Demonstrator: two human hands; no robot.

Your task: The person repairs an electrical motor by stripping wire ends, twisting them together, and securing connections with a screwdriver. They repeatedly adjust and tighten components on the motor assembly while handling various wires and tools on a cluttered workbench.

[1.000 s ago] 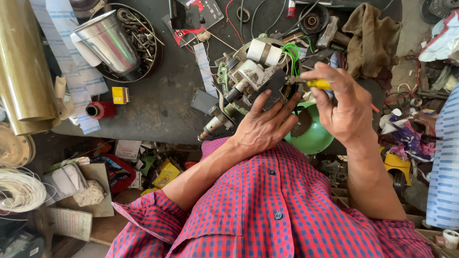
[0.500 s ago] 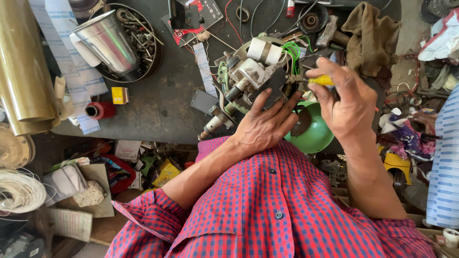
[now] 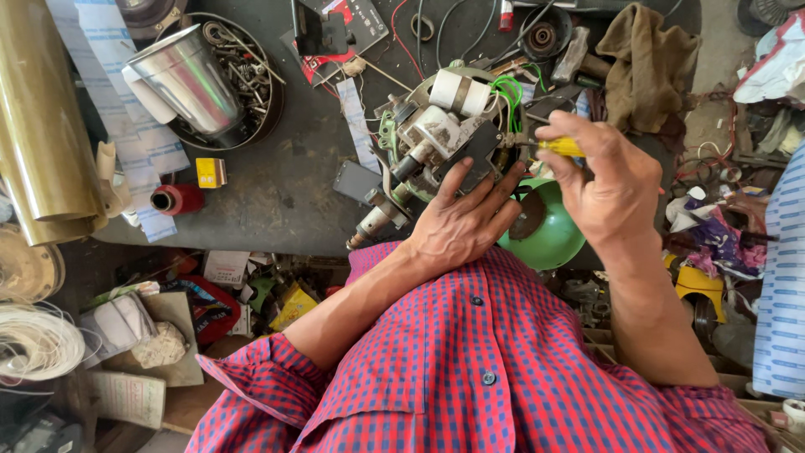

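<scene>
A grey metal motor assembly (image 3: 432,138) with white cylinders and green wires lies tilted at the dark workbench's (image 3: 293,193) front edge. My left hand (image 3: 457,222) rests flat against its lower right side, fingers spread over a black part. My right hand (image 3: 608,184) is shut on a yellow-handled screwdriver (image 3: 560,146), its tip pointing left into the assembly near the green wires (image 3: 506,88). A green rounded cover (image 3: 549,231) sits just under and between both hands.
A steel cup (image 3: 189,80) stands in a round tray of screws (image 3: 251,80) at back left. A brass-coloured roll (image 3: 38,126), a red spool (image 3: 176,200), a brown rag (image 3: 641,63) and cables lie around. Clutter fills the floor below the bench.
My right hand with the screwdriver has shifted slightly against the assembly. My left hand stays pressed on the same spot.
</scene>
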